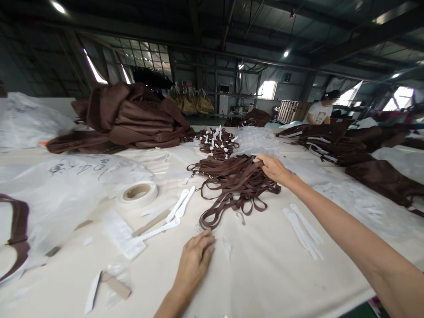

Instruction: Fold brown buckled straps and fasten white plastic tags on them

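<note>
A pile of long brown straps (228,172) with small brass-coloured clips lies in the middle of the table, its loops spilling towards me. At the pile's right side my right hand (273,169) is closed, pinching one brown strap (257,161) between thumb and fingers. My left hand (195,256) rests on the table just below the nearest strap loop (210,221). Its fingers are loosely bent and partly apart, and I see nothing in them. Behind the pile lies a heap of smaller brown straps (217,143) wrapped with white pieces.
White strips (180,205) and a tape roll (137,193) lie left; more white strips (303,232) lie right. Large brown leather-like pieces (132,119) are heaped at the back left, brown bags (338,141) at the right. A person (319,110) is behind them.
</note>
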Demonstrator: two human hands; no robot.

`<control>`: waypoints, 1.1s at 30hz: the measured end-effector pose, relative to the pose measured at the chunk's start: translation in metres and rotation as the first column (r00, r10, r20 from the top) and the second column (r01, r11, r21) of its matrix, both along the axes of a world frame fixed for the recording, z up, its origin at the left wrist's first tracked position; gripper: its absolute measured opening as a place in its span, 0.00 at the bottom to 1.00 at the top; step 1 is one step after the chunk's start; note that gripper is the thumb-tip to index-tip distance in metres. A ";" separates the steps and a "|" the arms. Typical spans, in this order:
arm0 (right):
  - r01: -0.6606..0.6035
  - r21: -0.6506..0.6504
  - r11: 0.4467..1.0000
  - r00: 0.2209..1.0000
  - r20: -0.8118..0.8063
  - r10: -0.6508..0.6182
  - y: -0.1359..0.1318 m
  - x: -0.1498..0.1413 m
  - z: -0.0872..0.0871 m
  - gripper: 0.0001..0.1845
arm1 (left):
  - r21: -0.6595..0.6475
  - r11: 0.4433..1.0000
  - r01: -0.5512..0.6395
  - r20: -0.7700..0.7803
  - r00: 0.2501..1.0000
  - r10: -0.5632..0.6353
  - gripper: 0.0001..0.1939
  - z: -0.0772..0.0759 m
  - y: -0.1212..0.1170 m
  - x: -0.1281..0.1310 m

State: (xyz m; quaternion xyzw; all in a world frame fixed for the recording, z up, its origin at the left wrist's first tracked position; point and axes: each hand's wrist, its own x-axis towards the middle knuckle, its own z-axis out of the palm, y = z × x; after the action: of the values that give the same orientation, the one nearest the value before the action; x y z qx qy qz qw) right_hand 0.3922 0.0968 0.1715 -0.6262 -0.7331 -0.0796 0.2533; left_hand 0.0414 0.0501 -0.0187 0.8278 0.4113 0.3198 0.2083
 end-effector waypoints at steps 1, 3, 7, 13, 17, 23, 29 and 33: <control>-0.044 0.054 0.998 0.999 -0.012 0.045 -0.002 -0.006 0.013 0.15 | -0.033 0.999 -0.015 0.072 0.997 0.017 0.16 0.009 0.004 0.001; -0.102 0.136 0.985 0.994 -0.027 0.107 -0.007 -0.021 0.037 0.11 | -0.067 0.996 -0.062 0.218 0.973 0.076 0.18 0.042 0.014 0.007; -0.159 0.314 0.936 0.976 -0.092 0.196 -0.018 -0.051 0.080 0.09 | 0.099 0.995 0.008 0.351 0.935 -0.042 0.21 0.157 0.031 0.035; -0.213 0.432 0.877 0.942 -0.148 0.302 -0.039 -0.083 0.136 0.16 | 0.039 0.882 0.470 0.515 0.746 -0.421 0.28 0.298 0.037 0.077; -0.265 0.391 0.881 0.912 -0.195 0.361 -0.051 -0.093 0.150 0.16 | -0.193 0.588 0.786 0.682 0.538 -0.495 0.25 0.320 0.029 0.081; -0.373 0.294 0.880 0.786 -0.404 0.468 -0.064 -0.110 0.146 0.14 | -0.227 0.479 0.848 0.763 0.460 -0.453 0.12 0.322 0.000 0.079; -0.332 0.291 0.897 0.653 -0.616 0.441 -0.069 -0.126 0.146 0.12 | -0.180 0.500 0.847 0.832 0.402 -0.382 0.14 0.288 -0.028 0.069; -0.299 0.317 0.900 0.567 -0.699 0.435 -0.049 -0.120 0.147 0.14 | -0.316 0.552 0.772 0.813 0.520 -0.261 0.17 0.222 -0.038 0.042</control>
State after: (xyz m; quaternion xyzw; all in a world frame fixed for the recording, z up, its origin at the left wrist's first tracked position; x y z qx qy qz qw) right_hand 0.2721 0.0481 0.3182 -0.4117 -0.6646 0.1831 0.5960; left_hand 0.0831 0.0120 0.2037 0.6050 0.0959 0.3515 0.7080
